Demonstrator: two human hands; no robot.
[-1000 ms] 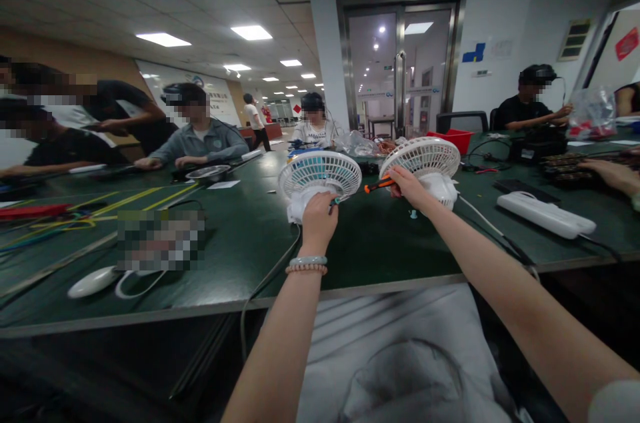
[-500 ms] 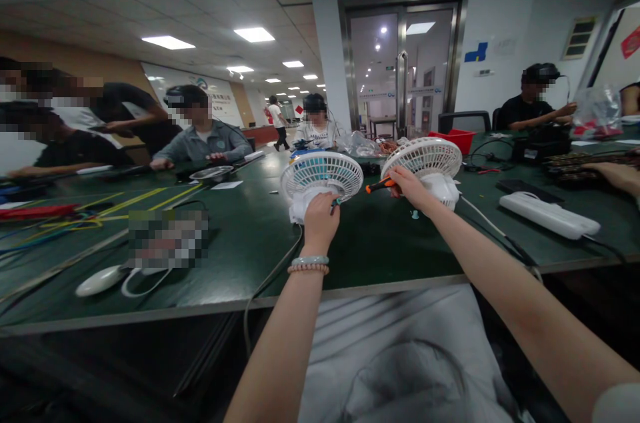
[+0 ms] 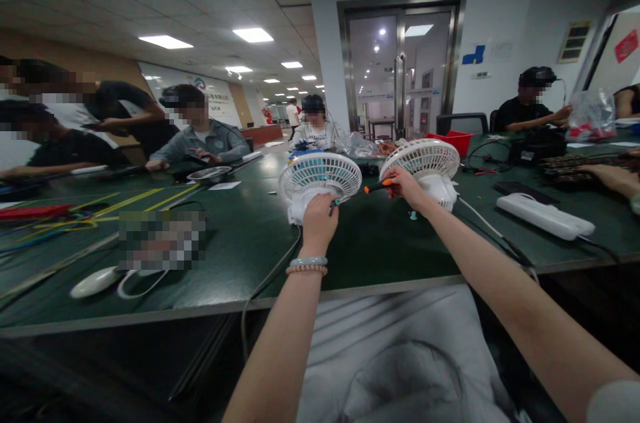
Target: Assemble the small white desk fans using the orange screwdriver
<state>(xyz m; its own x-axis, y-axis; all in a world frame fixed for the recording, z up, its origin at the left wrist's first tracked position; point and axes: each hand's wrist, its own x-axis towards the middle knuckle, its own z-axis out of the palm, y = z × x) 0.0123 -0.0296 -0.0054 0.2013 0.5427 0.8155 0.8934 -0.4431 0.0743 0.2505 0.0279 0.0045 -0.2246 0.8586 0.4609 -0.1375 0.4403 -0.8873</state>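
Note:
Two white fans with round grilles stand side by side on the green table. My left hand [image 3: 320, 220] is closed at the left fan [image 3: 320, 173], with its fingers around a small teal-and-black tool [image 3: 335, 204]. A thin shaft appears to stick out from this tool towards the right. In my right hand [image 3: 406, 187] is an orange-and-black screwdriver [image 3: 379, 186], its handle pointing left. That hand is in front of the right fan [image 3: 423, 155], and whether it touches the fan I cannot tell. A small pale-blue piece [image 3: 413, 215] lies below the right fan.
A white power strip [image 3: 545, 215] lies on the right, near a dark flat object. A red bin [image 3: 456, 142] stands behind the right fan. Cables [image 3: 85, 223] and a white rounded object [image 3: 95, 282] are on the left. Several people sit around the table.
Both hands keep nearly the same pose, and the view has shifted slightly. A seated person across the table has raised a hand. Someone walking in the background has moved right.

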